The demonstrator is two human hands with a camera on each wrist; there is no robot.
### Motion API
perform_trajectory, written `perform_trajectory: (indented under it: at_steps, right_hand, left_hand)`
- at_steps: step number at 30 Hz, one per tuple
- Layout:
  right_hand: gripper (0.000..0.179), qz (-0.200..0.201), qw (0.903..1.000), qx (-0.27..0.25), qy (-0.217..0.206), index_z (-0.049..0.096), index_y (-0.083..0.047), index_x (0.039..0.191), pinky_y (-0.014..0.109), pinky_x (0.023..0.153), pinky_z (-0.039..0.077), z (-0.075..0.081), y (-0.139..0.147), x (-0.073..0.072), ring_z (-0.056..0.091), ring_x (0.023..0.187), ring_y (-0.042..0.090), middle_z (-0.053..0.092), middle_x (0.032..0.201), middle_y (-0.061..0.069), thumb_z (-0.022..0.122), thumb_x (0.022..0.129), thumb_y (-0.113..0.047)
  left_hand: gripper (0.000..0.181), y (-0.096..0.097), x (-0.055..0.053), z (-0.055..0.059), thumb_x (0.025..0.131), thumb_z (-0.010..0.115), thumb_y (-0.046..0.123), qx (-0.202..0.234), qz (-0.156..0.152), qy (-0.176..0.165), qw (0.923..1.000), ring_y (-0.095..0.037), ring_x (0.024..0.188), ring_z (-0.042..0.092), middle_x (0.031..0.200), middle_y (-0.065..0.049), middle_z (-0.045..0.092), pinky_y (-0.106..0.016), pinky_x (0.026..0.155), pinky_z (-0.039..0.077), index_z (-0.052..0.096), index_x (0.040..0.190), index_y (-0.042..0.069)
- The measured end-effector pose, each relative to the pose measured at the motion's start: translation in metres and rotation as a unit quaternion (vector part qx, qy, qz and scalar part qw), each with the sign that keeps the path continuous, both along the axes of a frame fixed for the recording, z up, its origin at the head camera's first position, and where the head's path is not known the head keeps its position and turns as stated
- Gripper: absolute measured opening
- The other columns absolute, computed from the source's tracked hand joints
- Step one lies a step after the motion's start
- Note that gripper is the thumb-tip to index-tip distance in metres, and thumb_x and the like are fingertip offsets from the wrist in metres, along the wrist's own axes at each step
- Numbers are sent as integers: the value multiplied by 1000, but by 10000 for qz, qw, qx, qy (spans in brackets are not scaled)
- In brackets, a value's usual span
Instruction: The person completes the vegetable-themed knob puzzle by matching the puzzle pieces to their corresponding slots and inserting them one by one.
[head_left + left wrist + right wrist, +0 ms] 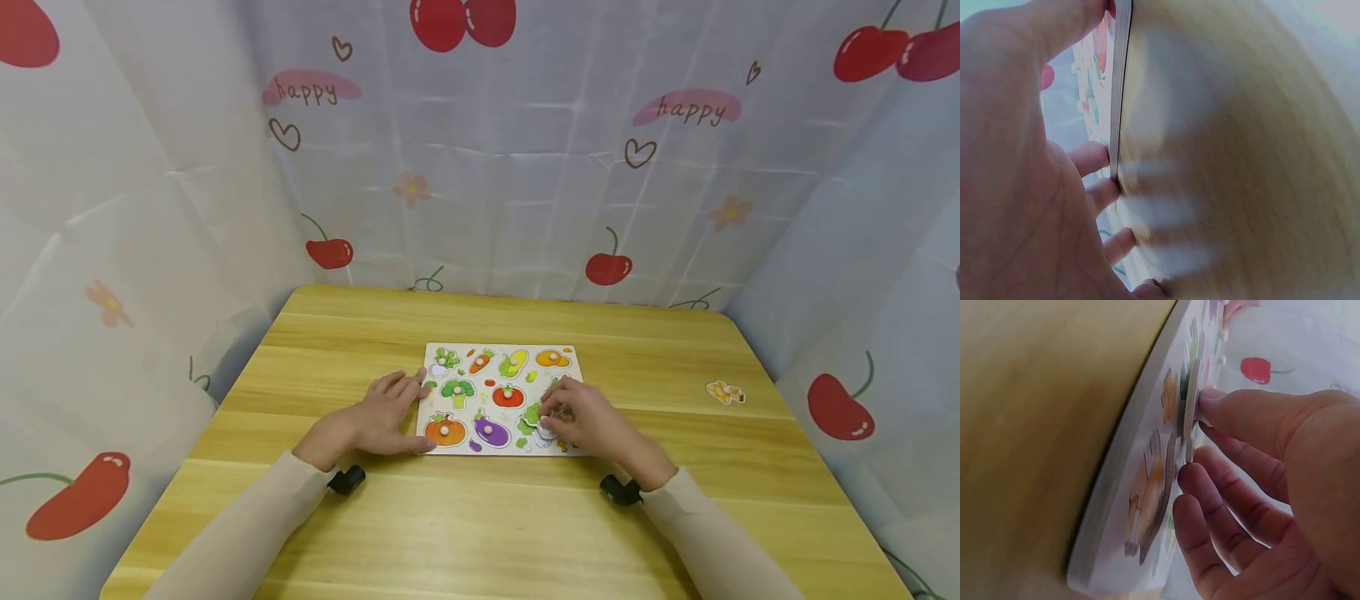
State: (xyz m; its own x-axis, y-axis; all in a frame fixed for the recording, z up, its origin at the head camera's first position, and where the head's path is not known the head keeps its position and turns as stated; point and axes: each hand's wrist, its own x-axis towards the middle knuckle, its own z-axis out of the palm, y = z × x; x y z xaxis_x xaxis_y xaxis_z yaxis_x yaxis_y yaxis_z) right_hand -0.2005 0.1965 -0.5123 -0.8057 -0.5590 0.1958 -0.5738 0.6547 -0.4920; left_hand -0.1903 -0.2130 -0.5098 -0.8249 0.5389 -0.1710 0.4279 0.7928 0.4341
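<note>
A wooden vegetable peg puzzle board point(480, 450) lies flat on the table. My right hand point(588, 421) pinches a green and white leafy vegetable puzzle piece point(531, 414) between thumb and fingertips. The piece point(1192, 397) stands slightly raised and tilted over the board's near right part in the right wrist view. My left hand point(386, 417) rests at the board's left side, fingers spread, with thumb and fingertips touching its edge point(1121, 75). Pumpkin point(446, 430), eggplant point(491, 430), broccoli point(457, 392) and tomato point(508, 396) pieces sit on the board.
A loose yellow-brown puzzle piece point(726, 392) lies on the table point(495, 533) to the right of the board. White curtains point(517, 183) with cherry prints stand around the table's back and sides. Another piece point(1159, 494) shows its raised edge near the board's corner.
</note>
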Motion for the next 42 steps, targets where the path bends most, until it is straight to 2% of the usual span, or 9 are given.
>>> perform_trajectory:
  at_steps: [4, 16, 29, 36, 42]
  right_hand:
    - [7, -26, 9998, 116, -128, 87, -13, 107, 43, 100, 67, 0, -4, 2, 77, 114, 22, 81, 122, 3, 91, 102, -10]
    - [7, 193, 9993, 142, -273, 86, -12, 106, 38, 94, 66, 0, -5, 3, 75, 110, 19, 82, 123, 4, 91, 102, -11]
    - [11, 276, 9990, 225, -281, 89, -19, 108, 49, 108, 67, -2, -6, 4, 77, 123, 24, 83, 127, 2, 91, 102, -10]
    - [14, 248, 9993, 174, -238, 89, -21, 107, 50, 108, 67, -2, -7, 5, 77, 122, 24, 82, 127, 2, 91, 102, -9]
    - [12, 234, 9992, 177, -262, 88, -21, 107, 50, 108, 67, -2, -7, 7, 77, 123, 24, 81, 127, 1, 90, 103, -9]
  left_hand:
    - [115, 0, 0, -1, 105, 78, 64, 1, 13, -9, 10000, -60, 178, 15, 193, -19, 27, -79, 144, 12, 23, 183, 2]
    - [112, 1, 0, 1, 106, 78, 63, -43, -4, -36, 10000, -60, 178, 15, 194, -21, 24, -80, 143, 11, 24, 183, 1]
    - [109, 1, 1, 0, 106, 78, 65, -43, 29, -96, 9999, -58, 179, 13, 196, -20, 17, -79, 144, 11, 28, 182, 5]
    - [112, 1, 0, 0, 106, 77, 66, -125, 38, -89, 9999, -57, 180, 12, 197, -18, 17, -78, 145, 10, 24, 184, 6]
    - [110, 0, 0, -1, 105, 78, 65, -115, 45, -109, 9999, -58, 180, 11, 197, -18, 16, -78, 145, 10, 26, 183, 7]
